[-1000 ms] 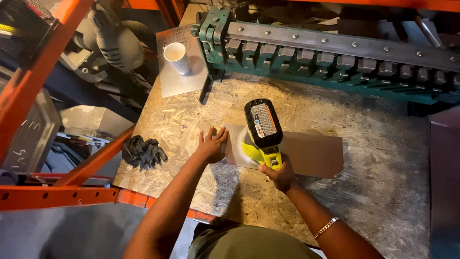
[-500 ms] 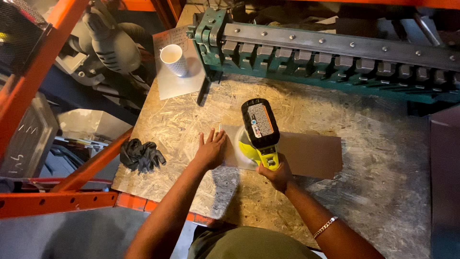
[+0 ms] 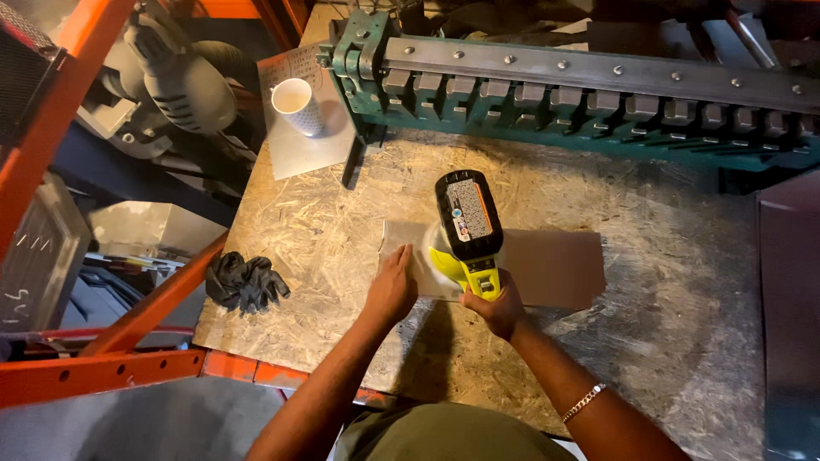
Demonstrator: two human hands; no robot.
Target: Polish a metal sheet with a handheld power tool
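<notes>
The flat metal sheet (image 3: 547, 269) lies on the chipboard bench (image 3: 325, 230), its long axis running left to right across you. Your right hand (image 3: 493, 305) is closed around the yellow cordless tool (image 3: 466, 224), planted on the sheet's left part. Your left hand (image 3: 391, 286) presses flat, fingers spread, on its left end.

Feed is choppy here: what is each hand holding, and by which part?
Right hand grips the yellow power tool by its handle; left hand presses flat on the metal sheet.
</notes>
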